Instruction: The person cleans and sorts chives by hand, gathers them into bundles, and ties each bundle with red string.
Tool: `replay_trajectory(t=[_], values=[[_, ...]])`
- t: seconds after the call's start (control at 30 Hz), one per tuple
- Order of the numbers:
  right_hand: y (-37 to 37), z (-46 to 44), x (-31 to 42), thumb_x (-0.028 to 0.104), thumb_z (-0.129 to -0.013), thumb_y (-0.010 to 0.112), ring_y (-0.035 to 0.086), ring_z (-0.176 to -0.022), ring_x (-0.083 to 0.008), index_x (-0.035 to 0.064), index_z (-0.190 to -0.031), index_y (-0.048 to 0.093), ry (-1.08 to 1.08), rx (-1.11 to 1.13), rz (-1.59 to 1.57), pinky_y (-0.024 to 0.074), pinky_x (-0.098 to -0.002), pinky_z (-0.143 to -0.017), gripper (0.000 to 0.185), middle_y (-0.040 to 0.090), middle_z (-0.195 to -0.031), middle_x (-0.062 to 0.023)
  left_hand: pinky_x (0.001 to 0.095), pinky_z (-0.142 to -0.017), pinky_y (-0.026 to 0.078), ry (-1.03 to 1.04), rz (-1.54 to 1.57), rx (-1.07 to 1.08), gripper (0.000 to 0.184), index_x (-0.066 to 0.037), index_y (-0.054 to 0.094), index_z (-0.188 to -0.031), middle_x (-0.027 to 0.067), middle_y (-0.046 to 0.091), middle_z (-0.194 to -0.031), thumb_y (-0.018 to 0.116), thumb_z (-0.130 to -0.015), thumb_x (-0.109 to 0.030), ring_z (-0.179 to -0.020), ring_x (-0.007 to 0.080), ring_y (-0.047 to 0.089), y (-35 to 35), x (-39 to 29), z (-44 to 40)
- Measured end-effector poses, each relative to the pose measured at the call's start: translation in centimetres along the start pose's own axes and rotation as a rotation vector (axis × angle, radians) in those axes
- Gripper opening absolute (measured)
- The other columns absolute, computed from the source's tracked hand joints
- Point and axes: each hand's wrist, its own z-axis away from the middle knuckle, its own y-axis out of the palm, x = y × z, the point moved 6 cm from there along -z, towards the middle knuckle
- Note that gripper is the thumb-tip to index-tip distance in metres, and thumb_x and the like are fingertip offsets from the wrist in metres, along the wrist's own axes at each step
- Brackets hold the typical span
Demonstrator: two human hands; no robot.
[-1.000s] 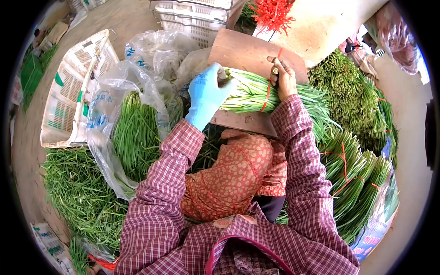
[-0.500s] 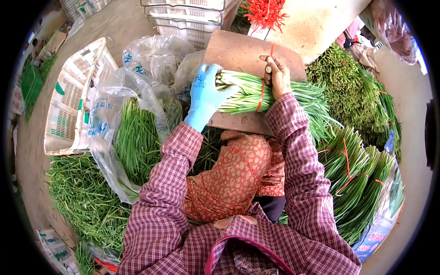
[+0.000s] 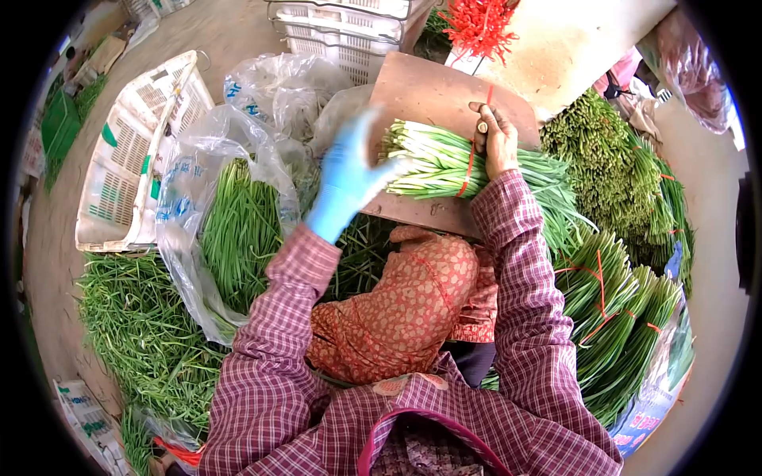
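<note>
A bundle of long green chives (image 3: 432, 163) with pale cut ends to the left lies across a brown board (image 3: 429, 83) over my lap. A red tie (image 3: 467, 173) runs round the bundle. My right hand (image 3: 498, 141), bare, pinches this tie at the bundle's upper side; a strand of it sticks up above the fingers, and a ring shows on one finger. Blurred by motion, my left hand (image 3: 347, 184) in a light blue glove is just left of the pale ends, thumb and fingers apart, with nothing seen in it.
Tied chive bundles (image 3: 627, 333) and a stack of green stalks (image 3: 603, 159) stand on the right. Loose chives (image 3: 143, 333) lie at left, near a plastic bag (image 3: 186, 182) and a white crate (image 3: 131, 151). Red ties (image 3: 480, 28) lie beyond the board.
My left hand has drawn back a little from the pale ends and is now blurred. The right hand still holds the tie. The whole view has shifted slightly.
</note>
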Motion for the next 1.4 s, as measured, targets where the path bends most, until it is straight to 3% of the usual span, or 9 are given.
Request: replay_trajectory(t=[0.03, 0.13, 0.17, 0.33, 0.47, 0.63, 0.87, 1.0, 1.4], values=[[0.1, 0.0, 0.1, 0.022, -0.097, 0.049, 0.034, -0.046, -0.0042, 0.0026, -0.102, 0.064, 0.003, -0.002, -0.001, 0.0277, -0.0206, -0.044, 0.025, 0.041, -0.06, 0.0064, 0.0426, -0.098, 0.042, -0.07, -0.071, 0.158, 0.068, -0.011, 0.049, -0.129, 0.0122, 0.048, -0.134, 0.075, -0.073, -0.04, -0.12, 0.0245, 0.047, 1.3, -0.3, 0.0], [0.0, 0.2, 0.3, 0.022, -0.097, 0.049, 0.033, -0.045, -0.0041, 0.0027, -0.101, 0.064, -0.001, -0.012, 0.013, 0.0276, -0.0206, -0.043, 0.025, 0.041, -0.06, 0.0066, 0.0325, -0.081, 0.05, -0.415, 0.234, 0.147, 0.028, -0.007, 0.064, -0.107, 0.0072, 0.066, -0.105, 0.067, -0.081, -0.017, -0.093, 0.0185, 0.062, 1.6, 3.8, -1.4], [0.0, 0.5, 0.3, 0.022, -0.097, 0.049, 0.033, -0.045, -0.0041, 0.0028, -0.101, 0.064, -0.003, -0.02, 0.021, 0.0276, -0.0207, -0.043, 0.025, 0.041, -0.06, 0.0066, 0.0264, -0.068, 0.051, -0.338, 0.088, -0.043, 0.014, -0.004, 0.068, -0.094, 0.0066, 0.069, -0.081, 0.059, -0.083, -0.007, -0.072, 0.014, 0.064, 1.4, 7.2, -1.7], [0.0, 0.4, 0.1, 0.022, -0.097, 0.049, 0.033, -0.044, -0.0043, 0.0025, -0.101, 0.064, -0.025, -0.024, 0.043, 0.0279, -0.0206, -0.042, 0.025, 0.042, -0.06, 0.0065, 0.0302, -0.07, 0.049, -0.285, 0.303, -0.289, 0.012, -0.003, 0.067, -0.088, 0.0096, 0.067, -0.085, 0.064, -0.081, -0.013, -0.075, 0.0167, 0.062, -1.7, 5.2, 0.0], [0.0, 0.2, 0.2, 0.022, -0.097, 0.049, 0.034, -0.045, -0.0044, 0.0018, -0.101, 0.064, -0.024, -0.021, -0.004, 0.0282, -0.0208, -0.043, 0.025, 0.042, -0.06, 0.0062, 0.0368, -0.079, 0.045, -0.145, -0.121, -0.122, 0.033, -0.005, 0.066, -0.081, 0.0089, 0.06, -0.084, 0.076, -0.069, -0.034, -0.084, 0.023, 0.057, 0.6, 0.4, 1.2], [0.0, 0.1, -0.1, 0.022, -0.097, 0.049, 0.034, -0.045, -0.0043, 0.0017, -0.101, 0.064, -0.033, -0.022, 0.0, 0.0282, -0.0206, -0.043, 0.025, 0.044, -0.06, 0.006, 0.0296, -0.074, 0.047, -0.2, -0.027, -0.17, 0.029, 0.001, 0.065, -0.085, 0.0095, 0.058, -0.089, 0.079, -0.07, -0.019, -0.082, 0.0191, 0.059, 3.1, 0.3, 1.6], [0.0, 0.0, 0.0, 0.022, -0.097, 0.049, 0.034, -0.045, -0.0035, 0.0018, -0.102, 0.063, -0.024, -0.016, -0.002, 0.0282, -0.0205, -0.043, 0.025, 0.044, -0.06, 0.0064, 0.0239, -0.079, 0.046, -0.277, 0.457, -0.167, 0.016, 0.004, 0.065, -0.09, 0.0032, 0.053, -0.095, 0.072, -0.077, -0.003, -0.088, 0.0113, 0.057, 4.1, 2.1, 2.4], [0.3, 0.4, 0.2, 0.022, -0.096, 0.051, 0.031, -0.048, -0.0036, 0.0032, -0.106, 0.062, 0.005, -0.025, 0.012, 0.025, -0.0204, -0.044, 0.024, 0.039, -0.061, 0.0074, 0.0239, -0.083, 0.047, -0.637, 1.073, -0.075, 0.011, 0.003, 0.065, -0.086, 0.0043, 0.051, -0.109, 0.069, -0.081, -0.006, -0.087, 0.0116, 0.058, 5.0, 4.1, 3.5], [0.2, 0.4, 0.2, 0.022, -0.096, 0.051, 0.03, -0.046, -0.0038, 0.0028, -0.106, 0.062, -0.014, -0.035, 0.017, 0.0245, -0.0205, -0.044, 0.025, 0.039, -0.06, 0.0071, 0.0301, -0.088, 0.045, -0.229, 0.141, -0.209, 0.013, -0.001, 0.068, -0.088, 0.009, 0.057, -0.108, 0.069, -0.079, -0.01, -0.103, 0.018, 0.055, 1.6, 1.3, 2.2]])
